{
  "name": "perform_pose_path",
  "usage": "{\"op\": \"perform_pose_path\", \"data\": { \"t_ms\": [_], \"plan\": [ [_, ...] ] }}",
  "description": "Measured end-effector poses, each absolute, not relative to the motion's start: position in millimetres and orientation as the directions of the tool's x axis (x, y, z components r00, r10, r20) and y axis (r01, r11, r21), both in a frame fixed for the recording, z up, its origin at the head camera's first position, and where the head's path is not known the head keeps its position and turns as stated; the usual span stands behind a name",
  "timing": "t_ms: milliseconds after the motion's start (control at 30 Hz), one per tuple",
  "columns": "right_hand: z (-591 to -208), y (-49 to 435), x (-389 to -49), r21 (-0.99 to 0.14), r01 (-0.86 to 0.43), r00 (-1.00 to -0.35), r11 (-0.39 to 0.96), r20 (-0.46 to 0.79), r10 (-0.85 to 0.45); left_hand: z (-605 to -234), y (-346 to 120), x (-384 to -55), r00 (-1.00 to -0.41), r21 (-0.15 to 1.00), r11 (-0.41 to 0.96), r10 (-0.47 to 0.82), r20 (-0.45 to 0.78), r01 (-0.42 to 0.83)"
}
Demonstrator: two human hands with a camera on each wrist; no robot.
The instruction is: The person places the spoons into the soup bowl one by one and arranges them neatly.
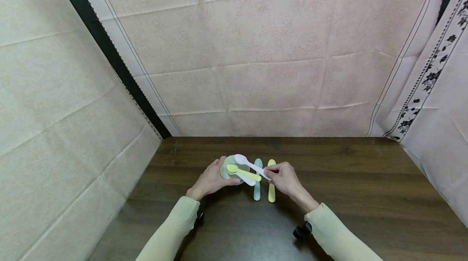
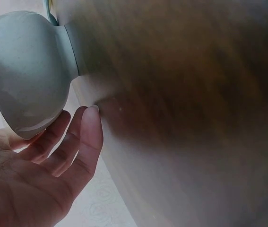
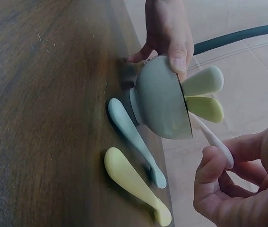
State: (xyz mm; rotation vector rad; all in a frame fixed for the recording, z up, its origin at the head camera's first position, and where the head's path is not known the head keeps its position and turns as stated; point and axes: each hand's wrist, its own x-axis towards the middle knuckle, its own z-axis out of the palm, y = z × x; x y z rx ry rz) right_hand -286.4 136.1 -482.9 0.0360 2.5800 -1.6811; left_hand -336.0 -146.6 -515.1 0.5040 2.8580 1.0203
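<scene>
A pale grey-green bowl (image 1: 226, 163) stands upright on the table. My left hand (image 1: 213, 178) holds its left side, thumb at the rim and fingers curved around the outer wall. My right hand (image 1: 287, 177) pinches the handle end of a pale lilac spoon (image 1: 252, 165), whose head reaches over the bowl. A yellow-green spoon (image 3: 208, 109) and a pale whitish-green spoon (image 3: 203, 81) lean inside the bowl, handles sticking out over the rim toward my right hand. The lilac spoon's head is hidden behind the bowl in the right wrist view.
On the wooden table (image 1: 164, 220), a blue spoon (image 1: 257, 194) lies just right of the bowl, with a yellow spoon (image 1: 271, 194) beside it under my right hand. Light patterned cloth (image 1: 263, 70) hangs behind the table's far edge and along both sides.
</scene>
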Motion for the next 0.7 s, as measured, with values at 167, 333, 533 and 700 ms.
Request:
{"op": "perform_pose_path", "data": {
  "t_ms": [167, 333, 533, 700],
  "plan": [
    [-484.0, 134.9, -288.7, -0.917, 0.034, -0.999, 0.397, -0.046, -0.021, -515.0, -146.8, -335.7, -0.945, 0.626, 0.728, 0.324, 0.044, 0.279],
    [-483.8, 132.5, -290.9, -0.916, 0.026, -0.999, 0.400, -0.041, -0.029, -514.1, -146.8, -335.1, -0.945, 0.627, 0.729, 0.323, 0.040, 0.276],
    [-482.5, 128.8, -292.2, -0.916, 0.028, -0.997, 0.400, -0.055, -0.058, -514.5, -147.1, -334.7, -0.942, 0.633, 0.719, 0.333, 0.049, 0.287],
    [-482.0, 125.8, -293.2, -0.918, 0.034, -0.996, 0.394, -0.064, -0.063, -515.8, -147.5, -335.5, -0.939, 0.635, 0.714, 0.340, 0.056, 0.296]
  ]
}}
